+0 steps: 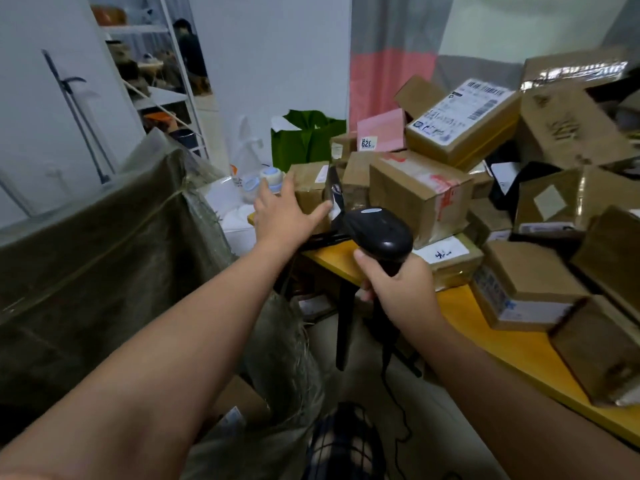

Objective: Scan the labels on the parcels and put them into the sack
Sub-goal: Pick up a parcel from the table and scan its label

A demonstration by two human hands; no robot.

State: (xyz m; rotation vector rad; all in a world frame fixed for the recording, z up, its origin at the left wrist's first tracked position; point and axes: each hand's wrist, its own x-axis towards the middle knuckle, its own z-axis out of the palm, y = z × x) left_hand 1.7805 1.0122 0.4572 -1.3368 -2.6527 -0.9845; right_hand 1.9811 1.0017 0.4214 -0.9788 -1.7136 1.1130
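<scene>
A heap of brown cardboard parcels covers the yellow table on the right. My left hand reaches out with spread fingers and touches a small brown parcel at the table's far left end. My right hand grips the handle of a black barcode scanner, whose head points toward the parcels. The woven sack stands open on the left, below my left arm. A parcel with a label lies inside it.
A black cable hangs from the scanner to the floor. A green bag and a pink envelope sit behind the parcels. White shelves stand at the back left. White plastic bags lie beside the table.
</scene>
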